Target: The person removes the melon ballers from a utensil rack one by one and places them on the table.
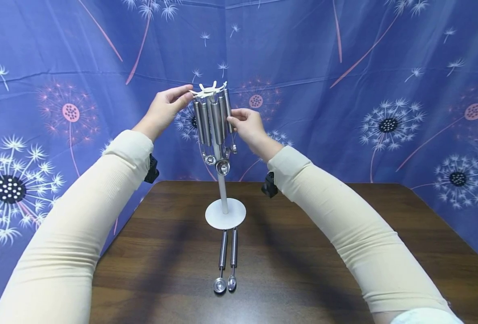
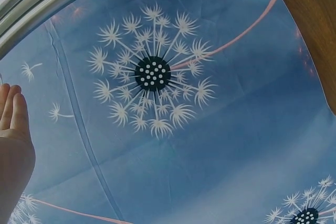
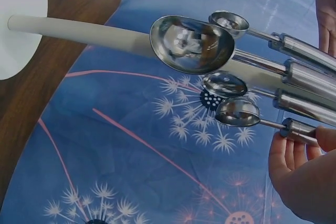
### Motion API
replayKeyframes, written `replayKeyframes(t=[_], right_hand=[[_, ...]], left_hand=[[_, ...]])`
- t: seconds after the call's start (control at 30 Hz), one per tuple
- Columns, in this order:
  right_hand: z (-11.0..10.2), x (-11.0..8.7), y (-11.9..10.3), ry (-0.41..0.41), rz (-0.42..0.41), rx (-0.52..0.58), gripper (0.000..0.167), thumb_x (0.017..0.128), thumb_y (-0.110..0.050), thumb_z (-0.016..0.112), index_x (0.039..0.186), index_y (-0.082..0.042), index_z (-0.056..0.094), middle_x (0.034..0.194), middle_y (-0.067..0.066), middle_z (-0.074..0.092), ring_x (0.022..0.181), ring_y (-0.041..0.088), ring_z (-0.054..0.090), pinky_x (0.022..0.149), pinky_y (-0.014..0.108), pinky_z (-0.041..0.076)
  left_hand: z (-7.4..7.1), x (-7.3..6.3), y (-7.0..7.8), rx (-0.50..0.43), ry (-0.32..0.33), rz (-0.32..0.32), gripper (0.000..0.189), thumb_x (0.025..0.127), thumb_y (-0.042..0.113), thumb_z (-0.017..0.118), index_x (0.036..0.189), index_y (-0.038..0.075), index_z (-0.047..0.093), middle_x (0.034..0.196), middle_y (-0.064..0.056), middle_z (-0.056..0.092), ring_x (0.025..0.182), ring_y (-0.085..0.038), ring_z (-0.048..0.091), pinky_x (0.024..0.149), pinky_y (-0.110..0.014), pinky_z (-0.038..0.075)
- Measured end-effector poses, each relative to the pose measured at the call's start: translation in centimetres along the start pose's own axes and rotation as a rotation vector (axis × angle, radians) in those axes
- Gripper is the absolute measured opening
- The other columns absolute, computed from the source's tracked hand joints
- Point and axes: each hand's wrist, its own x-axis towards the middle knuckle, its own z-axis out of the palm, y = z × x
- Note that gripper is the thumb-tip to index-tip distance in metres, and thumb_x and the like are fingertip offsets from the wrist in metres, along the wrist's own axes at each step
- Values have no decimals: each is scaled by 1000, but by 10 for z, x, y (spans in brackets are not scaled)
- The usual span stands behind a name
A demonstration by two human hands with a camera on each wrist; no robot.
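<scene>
A white utensil stand (image 1: 222, 191) with a ring of hooks on top carries several steel scoops by their handles. My left hand (image 1: 163, 110) pinches a hook at the left of the ring between thumb and fingers; in the left wrist view its fingers (image 2: 16, 111) show at the left edge. On the right side, my right hand (image 1: 248, 128) holds the handle of a melon baller (image 3: 239, 113) that hangs bowl down near the ring. Beside it hang a larger oval scoop (image 3: 191, 45) and smaller round ones. The tip of its handle is at the hooks.
Two more steel scoops, one round (image 1: 220, 285) and one narrow (image 1: 232, 282), lie on the wooden table (image 1: 174, 270) in front of the stand's round base (image 1: 214, 218). A blue dandelion-print curtain (image 1: 323, 90) hangs behind and beside the table.
</scene>
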Motion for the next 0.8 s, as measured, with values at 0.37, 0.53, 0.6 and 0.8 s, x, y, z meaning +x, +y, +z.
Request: replayKeyframes(t=[0.37, 0.53, 0.6, 0.8], right_hand=[[-8, 1, -5, 35, 30, 51, 31, 95, -5, 60, 124, 3, 59, 117, 17, 65, 85, 12, 61, 84, 25, 56], [-17, -2, 1, 45, 44, 29, 29, 94, -6, 61, 122, 3, 60, 104, 10, 64, 81, 12, 60, 83, 26, 56], [-20, -3, 3, 45, 47, 18, 29, 94, -6, 62, 122, 3, 61, 100, 8, 63, 81, 12, 60, 84, 28, 56], [-30, -7, 10, 35, 81, -12, 28, 93, -9, 64, 119, 1, 62, 94, 3, 62, 79, 12, 61, 84, 29, 57]], left_hand=[[1, 0, 0, -15, 24, 10, 47, 100, 27, 54, 142, 6, 48, 142, -15, 52, 130, -18, 52, 110, -26, 41], [1, -1, 0, -63, 24, 9, 47, 99, 26, 55, 140, 5, 50, 140, -16, 54, 129, -18, 53, 109, -24, 41], [2, -1, -1, -75, 30, 10, 46, 98, 25, 56, 139, 4, 51, 139, -16, 55, 127, -18, 54, 108, -24, 42], [1, -1, -2, -43, 54, 24, 44, 98, 27, 58, 136, 4, 55, 133, -12, 60, 119, -13, 58, 107, -27, 44]])
